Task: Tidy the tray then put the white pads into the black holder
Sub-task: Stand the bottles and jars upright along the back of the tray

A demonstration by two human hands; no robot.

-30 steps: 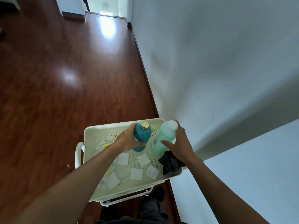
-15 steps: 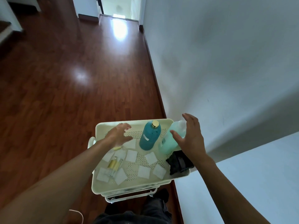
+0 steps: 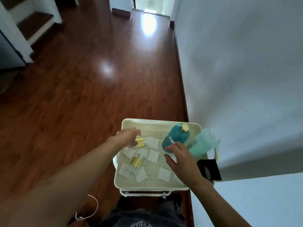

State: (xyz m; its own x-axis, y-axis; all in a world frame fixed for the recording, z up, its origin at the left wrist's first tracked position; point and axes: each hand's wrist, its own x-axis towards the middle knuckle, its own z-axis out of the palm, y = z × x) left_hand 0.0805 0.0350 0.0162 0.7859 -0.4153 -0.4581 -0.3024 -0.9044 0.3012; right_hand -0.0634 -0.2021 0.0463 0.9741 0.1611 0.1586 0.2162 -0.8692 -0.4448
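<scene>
In the head view, the cream tray [image 3: 157, 122] stands on a small cart against the white wall [image 3: 246, 79]. The dark teal bottle [image 3: 176, 136] and the pale green bottle [image 3: 203, 142] stand side by side at about 1 o'clock of the tray; I think they are set there, in the far corner, to free the middle for gathering. The black holder [image 3: 209, 169] sits at the tray's edge at about 4 o'clock, open side hard to read.

The white pads [image 3: 153, 156] lie scattered flat over the perforated floor, from the centre to 7 o'clock, some partly under a clear bottle with yellow liquid [image 3: 135, 162].

The left hand [image 3: 127, 138] reaches to 10 o'clock, fingers loosely spread, just at a small yellow item [image 3: 140, 142]; whether it touches it, I cannot tell, because of blur. The right hand [image 3: 180, 159] hovers at 3 o'clock, fingers open and holding nothing. The nearest pad lies just below its fingertips, toward 6 o'clock; the holder is right beside its wrist.
</scene>
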